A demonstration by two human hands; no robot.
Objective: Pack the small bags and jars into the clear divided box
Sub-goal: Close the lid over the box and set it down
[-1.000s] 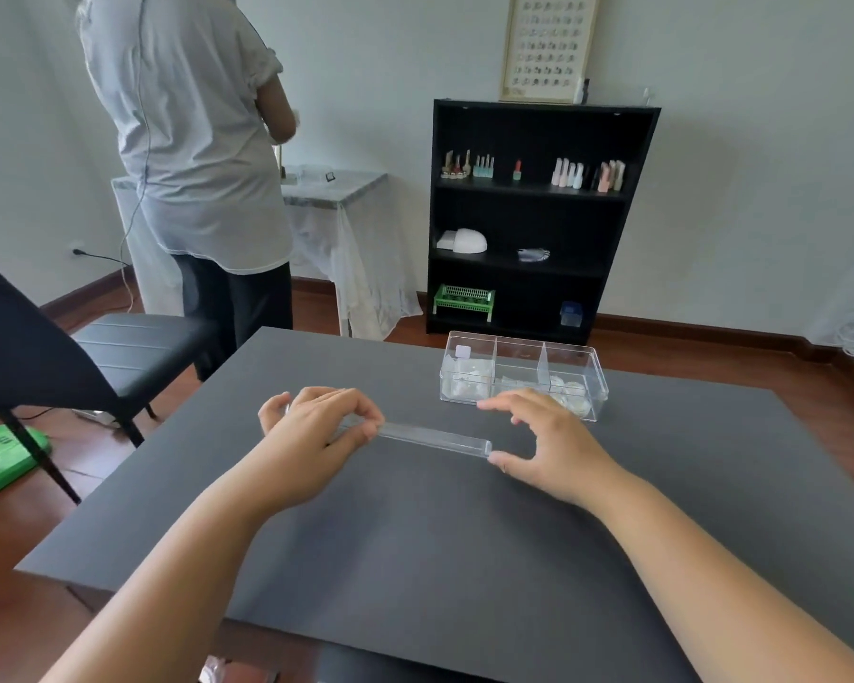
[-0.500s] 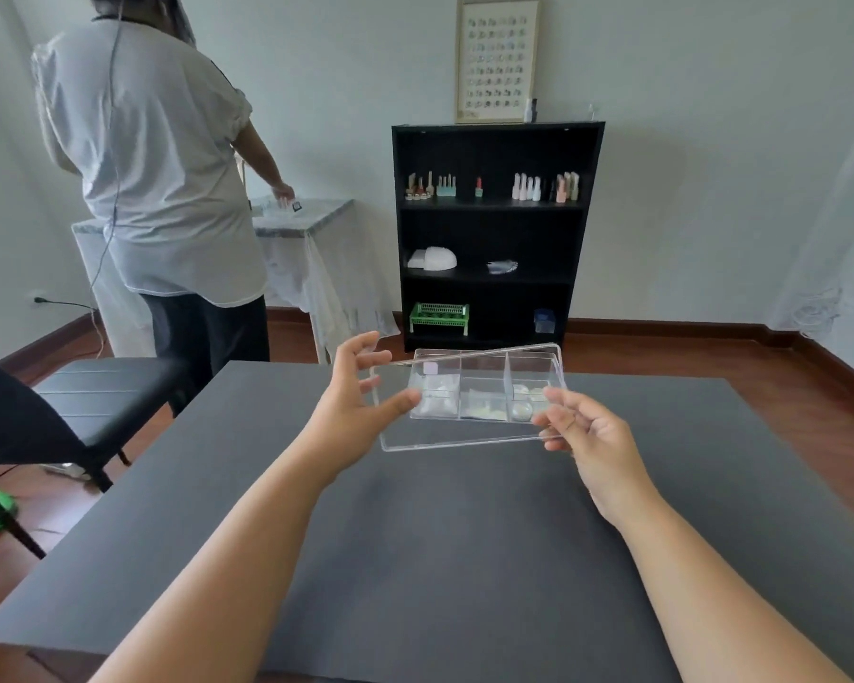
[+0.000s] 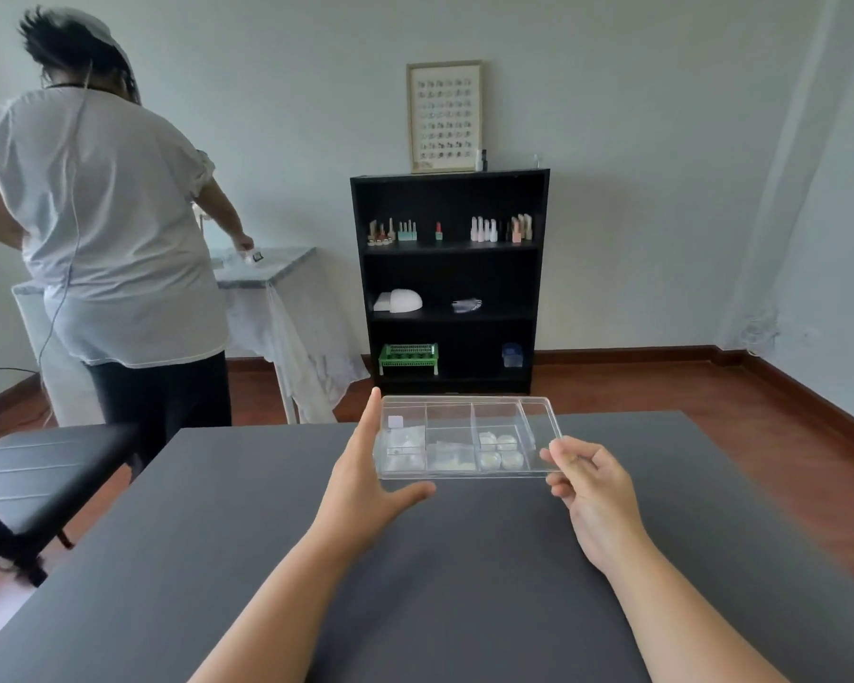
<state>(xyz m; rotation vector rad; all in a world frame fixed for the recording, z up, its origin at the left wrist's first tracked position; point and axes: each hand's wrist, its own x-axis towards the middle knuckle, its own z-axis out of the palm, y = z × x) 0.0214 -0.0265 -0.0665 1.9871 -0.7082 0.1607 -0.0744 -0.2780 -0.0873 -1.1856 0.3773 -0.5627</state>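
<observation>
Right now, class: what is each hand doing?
Left hand: open, flat against the lid's left edge.
Right hand: fingers pinched shut on the lid's right corner.

One head camera is looking forward and slightly down over the table [image 3: 464, 584]. The shelf [image 3: 449, 278] is standing far at 12 o'clock.

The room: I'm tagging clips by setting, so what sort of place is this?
Probably a small nail studio or its mock-up: bottles like nail polish stand on a black shelf, a framed chart of small samples leans on top, and a white domed device may be a nail lamp.
</observation>
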